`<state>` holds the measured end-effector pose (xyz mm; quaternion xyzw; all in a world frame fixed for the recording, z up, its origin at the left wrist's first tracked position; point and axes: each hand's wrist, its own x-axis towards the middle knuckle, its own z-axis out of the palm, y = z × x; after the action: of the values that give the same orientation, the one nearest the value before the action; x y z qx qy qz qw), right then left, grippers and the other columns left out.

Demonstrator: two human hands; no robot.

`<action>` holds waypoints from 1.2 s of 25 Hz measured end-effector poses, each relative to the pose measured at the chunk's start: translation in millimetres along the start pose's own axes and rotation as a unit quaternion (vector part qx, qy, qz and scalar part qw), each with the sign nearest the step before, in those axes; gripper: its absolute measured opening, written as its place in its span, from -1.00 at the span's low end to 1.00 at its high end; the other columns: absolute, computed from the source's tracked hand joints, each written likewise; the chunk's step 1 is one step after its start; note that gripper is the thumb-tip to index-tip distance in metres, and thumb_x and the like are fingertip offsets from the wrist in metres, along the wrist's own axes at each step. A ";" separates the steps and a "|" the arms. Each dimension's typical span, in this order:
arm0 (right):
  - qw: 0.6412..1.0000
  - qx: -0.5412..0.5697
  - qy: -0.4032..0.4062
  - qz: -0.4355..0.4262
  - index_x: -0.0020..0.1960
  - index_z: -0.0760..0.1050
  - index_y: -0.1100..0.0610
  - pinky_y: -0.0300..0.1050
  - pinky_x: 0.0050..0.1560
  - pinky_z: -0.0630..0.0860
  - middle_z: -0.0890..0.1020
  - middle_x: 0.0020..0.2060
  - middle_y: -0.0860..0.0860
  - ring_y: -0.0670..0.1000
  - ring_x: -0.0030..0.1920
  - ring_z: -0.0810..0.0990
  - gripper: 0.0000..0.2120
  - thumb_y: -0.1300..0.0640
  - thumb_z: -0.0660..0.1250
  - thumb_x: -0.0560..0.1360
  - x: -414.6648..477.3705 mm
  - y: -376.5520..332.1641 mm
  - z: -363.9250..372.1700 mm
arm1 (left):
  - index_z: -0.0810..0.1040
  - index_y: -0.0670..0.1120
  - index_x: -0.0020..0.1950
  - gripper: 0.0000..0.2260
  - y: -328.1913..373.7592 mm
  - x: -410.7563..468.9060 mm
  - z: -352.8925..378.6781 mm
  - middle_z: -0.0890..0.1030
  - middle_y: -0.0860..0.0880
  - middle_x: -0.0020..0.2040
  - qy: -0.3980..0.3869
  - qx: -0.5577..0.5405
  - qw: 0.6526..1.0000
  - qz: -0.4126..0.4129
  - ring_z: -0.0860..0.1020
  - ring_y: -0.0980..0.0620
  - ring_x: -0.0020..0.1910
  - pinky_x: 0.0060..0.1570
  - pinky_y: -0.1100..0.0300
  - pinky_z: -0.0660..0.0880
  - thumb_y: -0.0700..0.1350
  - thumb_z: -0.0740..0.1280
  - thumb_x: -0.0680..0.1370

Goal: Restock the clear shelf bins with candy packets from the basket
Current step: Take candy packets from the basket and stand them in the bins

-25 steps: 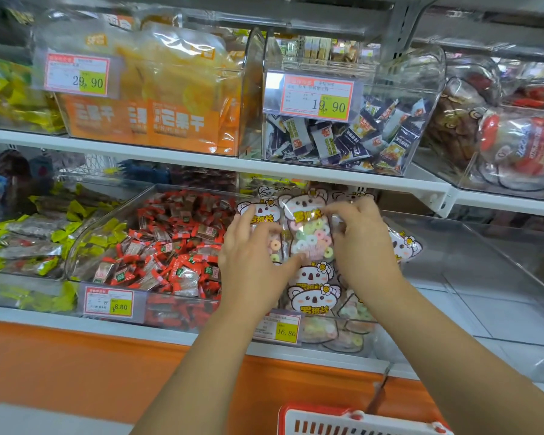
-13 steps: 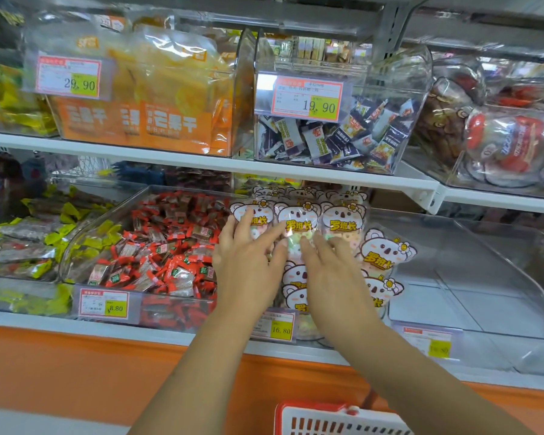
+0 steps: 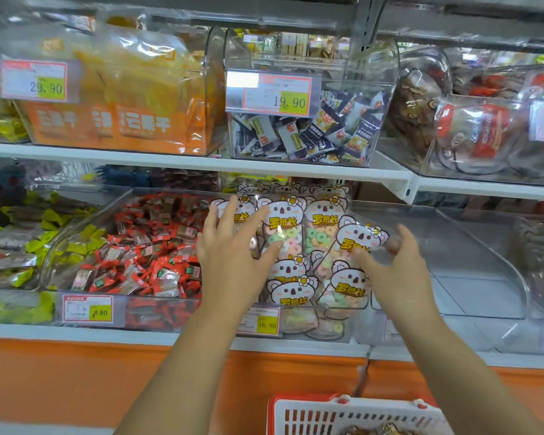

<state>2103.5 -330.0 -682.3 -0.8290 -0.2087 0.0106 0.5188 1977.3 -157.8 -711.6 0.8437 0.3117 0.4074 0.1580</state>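
Koala-printed candy packets (image 3: 288,221) with pastel ring sweets stand in rows in a clear shelf bin (image 3: 354,332) on the lower shelf, price tag 16.80 on its front. My left hand (image 3: 233,259) rests on the left packets with straight, spread fingers. My right hand (image 3: 396,268) holds the tilted packet (image 3: 360,237) at the right of the stack, thumb in front and fingers behind its edge. The red-and-white basket (image 3: 343,414) shows at the bottom edge, with a little of its contents visible.
A bin of red-wrapped candies (image 3: 145,246) sits left of the koala bin; a clear bin (image 3: 453,262) holding nothing visible sits right. The upper shelf (image 3: 201,164) overhangs with an orange-bag bin (image 3: 123,98) and a dark-sachet bin (image 3: 311,133).
My right hand moved right from the middle packets to the tilted rightmost packet and took hold of it. My left hand spread its fingers over the left packets.
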 end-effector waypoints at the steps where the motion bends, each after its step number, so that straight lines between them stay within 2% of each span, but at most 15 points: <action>1: 1.000 0.021 -0.011 0.006 0.51 0.20 0.07 -0.01 0.17 0.45 0.55 0.19 0.04 0.04 0.22 0.51 -0.32 0.03 0.43 0.49 9.9 -3.3 -2.3 | 0.37 0.26 0.43 -0.50 0.0 0.8 0.7 0.12 0.04 0.59 0.000 0.007 1.000 0.005 -0.03 -0.08 0.58 0.47 -0.22 0.09 0.17 0.37 0.50; 3: 0.997 0.072 -0.033 -0.002 0.31 0.46 0.11 0.02 0.05 0.56 0.65 -0.03 0.00 0.01 0.00 0.63 -0.55 0.09 0.46 0.46 30.4 -10.0 -5.1 | 0.35 0.24 0.46 -0.47 0.7 1.9 2.3 0.13 0.05 0.59 -0.002 0.025 0.999 0.020 -0.03 -0.07 0.58 0.46 -0.23 0.11 0.16 0.38 0.50; 5: 0.993 0.102 -0.059 -0.022 0.16 0.53 0.10 0.05 0.04 0.60 0.69 -0.11 -0.01 0.02 -0.06 0.67 -0.68 0.11 0.49 0.44 44.9 -17.1 -3.7 | 0.34 0.23 0.46 -0.46 1.9 1.6 5.2 0.15 0.09 0.58 -0.012 0.048 0.998 0.042 -0.01 -0.04 0.58 0.45 -0.25 0.11 0.17 0.39 0.50; 7: 0.994 0.074 -0.076 -0.038 0.15 0.49 0.12 -0.05 -0.06 0.57 0.66 -0.14 -0.02 0.01 -0.07 0.65 -0.63 0.07 0.51 0.42 55.2 -22.4 1.2 | 0.33 0.24 0.47 -0.46 2.5 1.2 8.4 0.13 0.13 0.58 -0.025 0.057 0.997 0.046 0.00 0.02 0.57 0.46 -0.27 0.07 0.17 0.38 0.51; 10: 0.996 -0.011 -0.073 -0.052 0.19 0.43 0.14 -0.14 -0.20 0.39 0.54 -0.15 -0.04 -0.01 -0.06 0.54 -0.51 -0.04 0.52 0.39 57.9 -23.2 5.6 | 0.33 0.25 0.46 -0.47 1.9 -0.1 10.4 0.13 0.14 0.58 -0.028 0.059 0.997 0.045 0.01 0.05 0.57 0.46 -0.26 0.07 0.18 0.37 0.51; 12: 0.995 0.004 -0.081 -0.057 0.20 0.43 0.10 -0.18 -0.26 0.40 0.54 -0.16 -0.04 -0.04 -0.13 0.54 -0.53 -0.07 0.49 0.41 57.5 -18.6 5.4 | 0.35 0.25 0.45 -0.47 2.3 0.1 9.6 0.16 0.12 0.57 -0.020 0.062 0.997 0.049 0.04 0.02 0.56 0.45 -0.26 0.08 0.18 0.39 0.50; 15: 0.993 0.057 -0.100 -0.034 0.12 0.38 0.00 -0.37 -0.37 0.43 0.51 -0.20 -0.10 -0.20 -0.26 0.50 -0.64 -0.07 0.45 0.45 50.9 -13.2 2.0 | 0.33 0.24 0.46 -0.43 6.8 -0.6 7.7 0.20 0.07 0.56 -0.012 0.055 0.997 0.046 0.07 -0.02 0.54 0.44 -0.27 0.09 0.15 0.42 0.48; 18: 0.989 0.105 -0.099 -0.032 0.14 0.46 0.04 -0.21 -0.23 0.58 0.65 -0.06 -0.02 -0.09 -0.13 0.64 -0.64 -0.03 0.48 0.43 49.2 -7.9 1.4 | 0.23 0.26 0.51 -0.36 12.5 -2.3 5.9 0.19 0.03 0.57 -0.013 0.059 0.997 0.043 0.05 -0.02 0.54 0.44 -0.29 0.09 0.15 0.41 0.48; 21: 0.985 0.126 -0.113 -0.027 0.17 0.46 0.03 -0.15 -0.19 0.60 0.66 -0.03 -0.04 -0.08 -0.13 0.65 -0.62 -0.01 0.49 0.42 48.8 -7.1 -0.7 | 0.08 0.28 0.54 -0.28 17.4 -3.9 4.6 0.16 0.00 0.57 -0.013 0.073 0.996 0.043 0.02 -0.03 0.55 0.45 -0.28 0.10 0.20 0.38 0.48; 23: 0.987 0.107 -0.113 -0.029 0.25 0.43 0.03 0.00 0.03 0.61 0.63 0.09 -0.04 -0.02 0.01 0.64 -0.51 -0.07 0.49 0.41 50.7 -3.7 -3.1 | 0.06 0.25 0.55 -0.27 21.3 -6.6 3.8 0.14 -0.01 0.58 -0.004 0.071 0.996 0.043 0.00 -0.05 0.56 0.45 -0.29 0.08 0.21 0.37 0.48; 25: 0.991 0.083 -0.105 -0.026 0.37 0.37 0.03 0.09 0.24 0.51 0.53 0.23 -0.06 0.01 0.20 0.54 -0.35 -0.16 0.48 0.38 51.7 -1.3 -8.8 | 0.12 0.21 0.55 -0.28 25.9 -11.1 3.4 0.15 -0.04 0.58 0.016 0.061 0.997 0.051 -0.01 -0.08 0.57 0.46 -0.31 0.05 0.19 0.39 0.47; 27: 0.989 0.099 -0.109 -0.015 0.44 0.31 0.03 0.12 0.28 0.47 0.54 0.18 -0.07 0.02 0.19 0.55 -0.26 -0.21 0.46 0.37 51.3 1.4 -15.9 | 0.20 0.16 0.52 -0.30 31.0 -17.9 3.5 0.19 -0.07 0.56 0.043 0.052 0.995 0.074 0.04 -0.12 0.55 0.45 -0.30 0.08 0.14 0.43 0.45; 30: 0.985 0.111 -0.132 -0.011 0.46 0.27 0.04 0.09 0.24 0.51 0.63 -0.01 -0.01 -0.01 0.03 0.62 -0.28 -0.20 0.42 0.41 48.1 3.4 -27.4 | 0.30 0.09 0.49 -0.35 40.6 -27.0 4.6 0.24 -0.09 0.54 0.043 0.044 0.993 0.103 0.10 -0.14 0.53 0.46 -0.19 0.14 0.13 0.42 0.44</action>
<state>2155.0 -337.5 -663.1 -0.7554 -0.2820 0.1370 0.5754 1984.3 -206.2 -709.2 0.8591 0.2476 0.4432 0.0640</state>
